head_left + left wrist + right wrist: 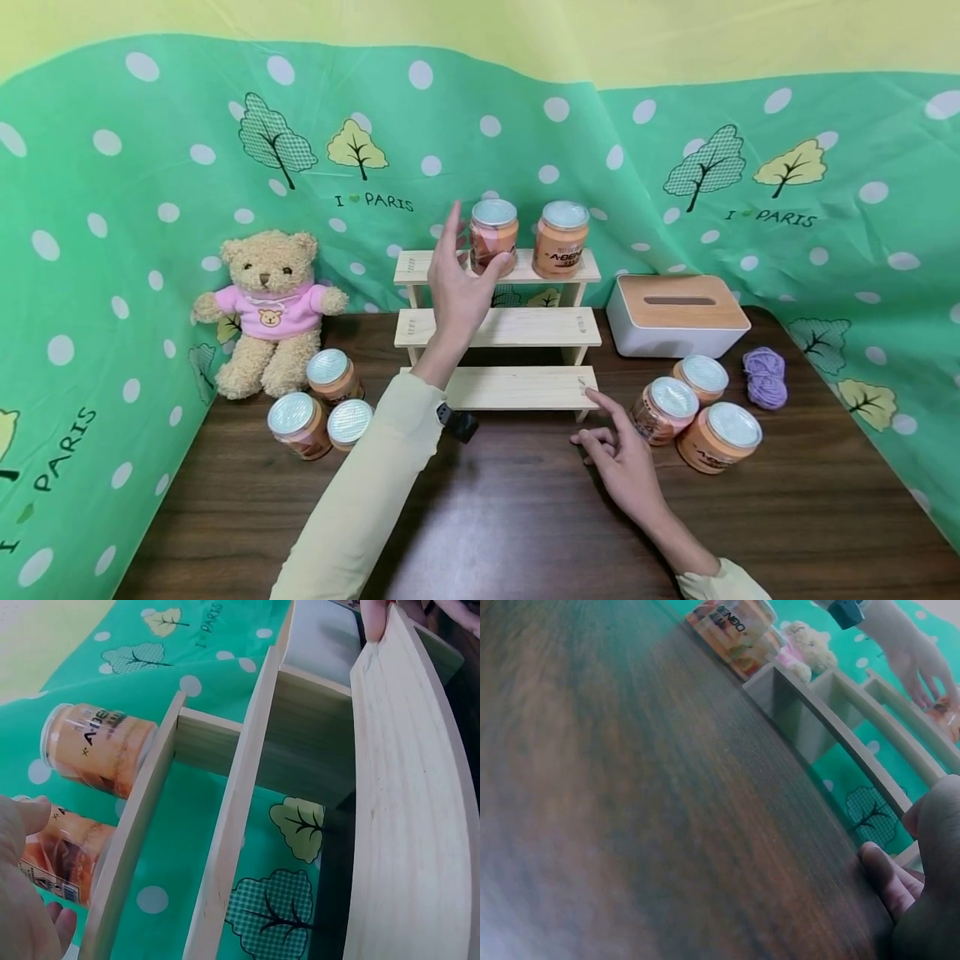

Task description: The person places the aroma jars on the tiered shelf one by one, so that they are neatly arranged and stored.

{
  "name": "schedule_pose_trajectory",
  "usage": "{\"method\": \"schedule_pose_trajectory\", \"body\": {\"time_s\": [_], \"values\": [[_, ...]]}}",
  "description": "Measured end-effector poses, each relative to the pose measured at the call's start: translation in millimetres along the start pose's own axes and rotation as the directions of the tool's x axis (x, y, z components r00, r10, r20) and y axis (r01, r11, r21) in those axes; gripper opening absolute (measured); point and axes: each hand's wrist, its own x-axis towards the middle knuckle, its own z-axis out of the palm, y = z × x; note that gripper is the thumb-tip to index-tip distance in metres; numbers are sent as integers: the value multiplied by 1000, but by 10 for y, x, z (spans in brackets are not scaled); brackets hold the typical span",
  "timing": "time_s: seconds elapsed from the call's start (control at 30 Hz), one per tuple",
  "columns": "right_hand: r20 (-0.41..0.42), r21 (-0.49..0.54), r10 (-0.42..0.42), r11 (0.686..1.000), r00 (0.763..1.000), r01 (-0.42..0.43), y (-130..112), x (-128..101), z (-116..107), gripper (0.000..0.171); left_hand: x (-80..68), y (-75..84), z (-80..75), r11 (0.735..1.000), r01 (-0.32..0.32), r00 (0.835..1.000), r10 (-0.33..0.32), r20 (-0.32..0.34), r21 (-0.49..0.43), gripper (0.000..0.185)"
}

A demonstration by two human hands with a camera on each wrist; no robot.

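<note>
Reaching up to the top step of a wooden rack [498,327], the left hand [459,287] has its fingers spread and nearly straight around a jar [492,234], with the thumb touching the jar's lower front and the index finger raised beside it; no firm grip is visible. The jar stands upright on the top step, left of a second jar [560,238] on the same step. From the left wrist view the two jars [67,859] [97,750] appear side by side against the green cloth, the thumb lying at the nearer one. The right hand [621,461] rests on the table [480,517] at the right end of the lowest step, its index finger stretched out to touch the step's corner, the other fingers loosely curled and holding nothing. Just right of that hand lie three jars [697,414] in a cluster, all upright. Three more jars [318,402] stand at the table's left, in front of a teddy bear [269,310] in a pink shirt. A tissue box [677,315] with a wooden lid sits right of the rack, and a skein of purple yarn [765,377] lies beside it. A green backdrop [150,167] with white dots and printed trees hangs behind. The middle step is bare wood.
</note>
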Motion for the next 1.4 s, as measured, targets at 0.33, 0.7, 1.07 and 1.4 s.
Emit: {"method": "schedule_pose_trajectory", "body": {"time_s": [0.33,0.7,1.07,1.4], "values": [[1,-14,2,1000,1000,-2,-6,-8,-4,66,-173,107,-78,999,-30,999,29,-25,-42,93],[5,-23,2,1000,1000,-2,-17,1,5,65,-396,194,-145,992,-93,995,90,-36,-91,86],[1,-14,0,1000,1000,0,-13,2,8,64,-680,170,-213,987,-105,994,105,-5,-123,86],[6,0,9,1000,1000,-9,-18,-8,10,63,-1006,111,-446,992,-99,993,104,57,-84,82]]}}
